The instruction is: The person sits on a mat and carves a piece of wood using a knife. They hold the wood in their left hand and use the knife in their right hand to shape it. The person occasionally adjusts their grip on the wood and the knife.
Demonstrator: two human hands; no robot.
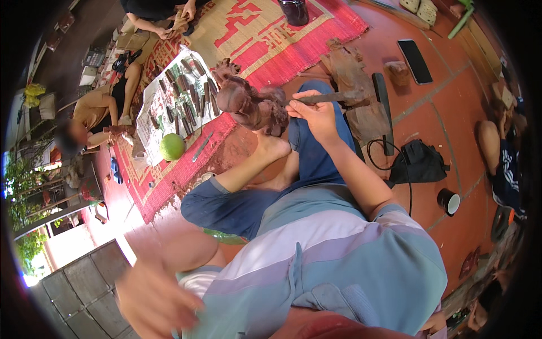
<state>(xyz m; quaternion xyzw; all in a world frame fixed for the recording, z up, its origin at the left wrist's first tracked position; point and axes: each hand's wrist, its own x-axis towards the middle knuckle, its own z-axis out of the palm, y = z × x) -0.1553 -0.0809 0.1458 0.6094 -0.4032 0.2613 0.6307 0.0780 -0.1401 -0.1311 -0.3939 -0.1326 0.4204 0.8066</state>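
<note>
The hands are well apart. The right hand [318, 117] is closed around a narrow, dark grey, bar-like tool [323, 98], its thumb and forefinger near the end that faces a knobbly, reddish-brown carved wooden figure [248, 106]. Whether that end touches the figure, I cannot tell. The left hand [158, 296] is well back at the lower left, blurred; no object shows in it, and how far its fingers are spread cannot be made out.

The figure is in front of the person, just above a bare foot [275, 147] and beside the knee in blue trousers [316, 155]. Beyond it, on a red and straw-coloured woven mat [339, 24], a white printed sheet [149, 108] bears many short, dark, stick-like tools [189, 113], with a round green fruit [172, 147] at its near edge.

The step in hand looks to be hand-tool work on the figure's surface, perhaps between strokes. A further stroke would call for the left hand to come forward and steady the figure, and for the tool's end to be set squarely against the wood.
</note>
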